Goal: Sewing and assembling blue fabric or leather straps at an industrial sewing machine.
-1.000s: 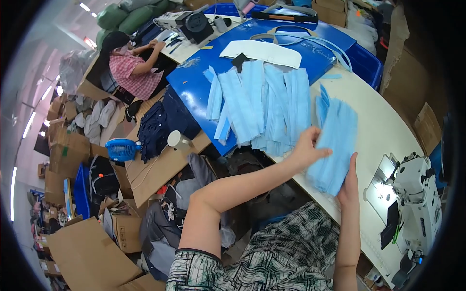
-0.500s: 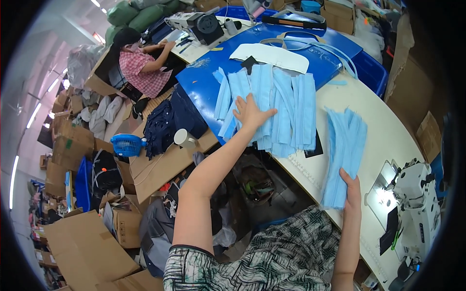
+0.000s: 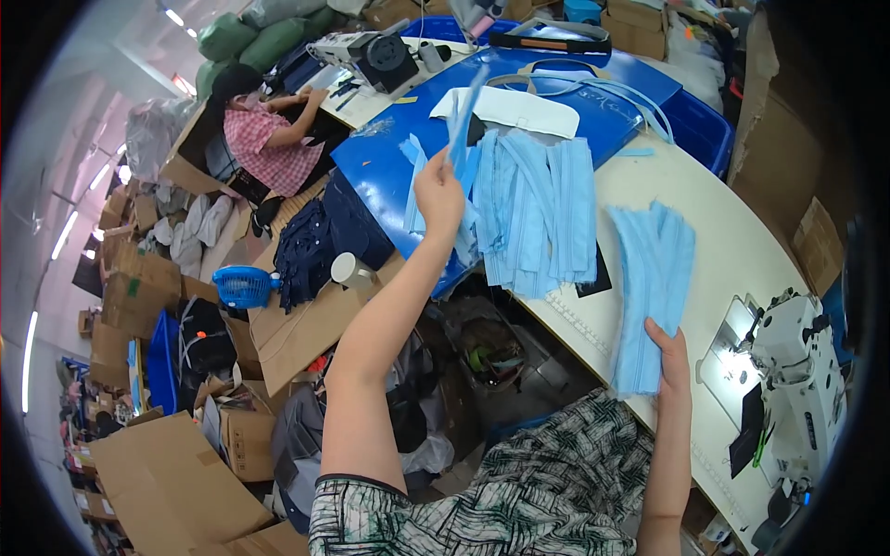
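At twelve o'clock, the outstretched left hand (image 3: 439, 190) pinches a blue strip (image 3: 466, 113), perhaps several; at four, the right hand (image 3: 669, 360) clasps a blue bundle (image 3: 651, 278), thumb uppermost.

The light-blue strips (image 3: 538, 213) look like matt cloth with rough, frayed ends; under part of them, the blue sheet (image 3: 382, 157) is smooth and glossy, like plastic. Right, the cream tabletop (image 3: 742, 236) looks smooth; the machine plate (image 3: 728, 360) is shiny metal. Left, the fan (image 3: 244, 287) is plastic, and the near box (image 3: 176, 477) matt cardboard
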`<state>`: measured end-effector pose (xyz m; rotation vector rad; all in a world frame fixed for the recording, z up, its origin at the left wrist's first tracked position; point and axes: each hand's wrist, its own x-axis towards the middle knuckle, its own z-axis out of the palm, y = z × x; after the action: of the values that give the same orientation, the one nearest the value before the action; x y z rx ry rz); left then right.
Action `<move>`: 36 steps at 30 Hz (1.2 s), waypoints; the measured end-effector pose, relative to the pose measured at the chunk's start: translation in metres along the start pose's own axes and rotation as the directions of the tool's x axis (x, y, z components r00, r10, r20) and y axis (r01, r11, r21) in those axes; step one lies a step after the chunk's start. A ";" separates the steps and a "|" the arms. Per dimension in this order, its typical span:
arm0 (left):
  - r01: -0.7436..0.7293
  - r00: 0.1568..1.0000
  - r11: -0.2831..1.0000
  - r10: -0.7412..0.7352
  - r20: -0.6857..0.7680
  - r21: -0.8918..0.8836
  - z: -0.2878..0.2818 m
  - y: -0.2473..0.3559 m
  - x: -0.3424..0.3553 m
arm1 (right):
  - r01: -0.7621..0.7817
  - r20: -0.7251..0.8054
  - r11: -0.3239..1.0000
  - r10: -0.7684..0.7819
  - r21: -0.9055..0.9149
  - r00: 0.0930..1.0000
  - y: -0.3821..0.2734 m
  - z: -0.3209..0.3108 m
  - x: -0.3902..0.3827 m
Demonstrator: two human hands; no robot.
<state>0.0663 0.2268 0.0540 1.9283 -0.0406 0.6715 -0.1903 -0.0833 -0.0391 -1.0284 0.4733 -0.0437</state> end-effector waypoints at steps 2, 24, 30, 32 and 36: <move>-0.089 0.979 0.994 0.074 0.190 0.068 -0.003 0.049 -0.018 | 0.039 -0.001 0.999 -0.039 -0.022 0.999 0.003 -0.002 -0.001; -0.055 0.958 0.994 0.078 0.275 -0.091 0.062 0.006 -0.060 | 0.043 -0.012 0.997 -0.044 -0.064 0.999 0.005 -0.001 0.001; 0.140 0.981 0.807 -0.033 -0.193 0.574 -0.027 -0.095 0.040 | 0.021 0.047 1.000 -0.020 -0.020 0.999 0.005 -0.003 0.005; 0.077 0.977 0.806 -0.180 0.118 0.587 -0.039 -0.113 0.038 | 0.005 0.031 0.998 -0.003 -0.060 1.000 0.004 -0.001 0.005; 0.136 0.935 0.917 -0.244 0.257 0.376 -0.045 -0.110 0.041 | -0.008 0.030 0.995 0.011 -0.104 0.999 -0.001 0.001 0.004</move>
<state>0.1170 0.3254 -0.0045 2.3330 0.0864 0.2578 -0.1864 -0.0838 -0.0394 -1.1272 0.4565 0.0048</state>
